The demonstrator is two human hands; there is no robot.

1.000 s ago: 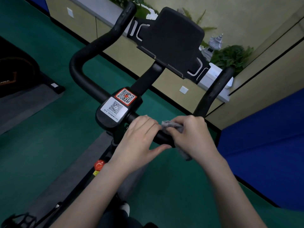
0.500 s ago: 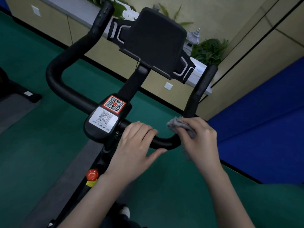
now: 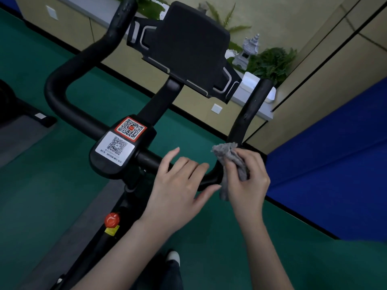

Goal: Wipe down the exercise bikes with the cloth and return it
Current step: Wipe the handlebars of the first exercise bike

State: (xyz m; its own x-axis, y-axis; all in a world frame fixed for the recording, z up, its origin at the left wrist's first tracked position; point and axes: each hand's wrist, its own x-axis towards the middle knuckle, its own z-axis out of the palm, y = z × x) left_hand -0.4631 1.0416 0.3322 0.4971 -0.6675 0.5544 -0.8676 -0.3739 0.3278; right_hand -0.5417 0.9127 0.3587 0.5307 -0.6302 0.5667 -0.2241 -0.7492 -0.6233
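Note:
A black exercise bike fills the view, with a curved handlebar [image 3: 69, 114], a dark console [image 3: 188, 42] and a centre hub with QR stickers [image 3: 120, 143]. My right hand [image 3: 249, 181] grips a crumpled grey cloth [image 3: 232, 158] wrapped against the right bend of the handlebar, where the upright grip [image 3: 251, 114] rises. My left hand [image 3: 180, 185] rests on the crossbar just left of the cloth, fingers draped over the bar and thumb stretched toward the cloth.
A red knob [image 3: 112, 219] sits on the bike frame below the hub. Green floor [image 3: 31, 195] lies all round, with a grey mat [image 3: 18, 139] under another machine [image 3: 12, 107] at left. A blue pad [image 3: 335, 164] is at right, a planter ledge [image 3: 266, 59] behind.
My right hand has slid the cloth rightward along the crossbar to the right bend. My left hand followed a little along the bar and loosened its hold.

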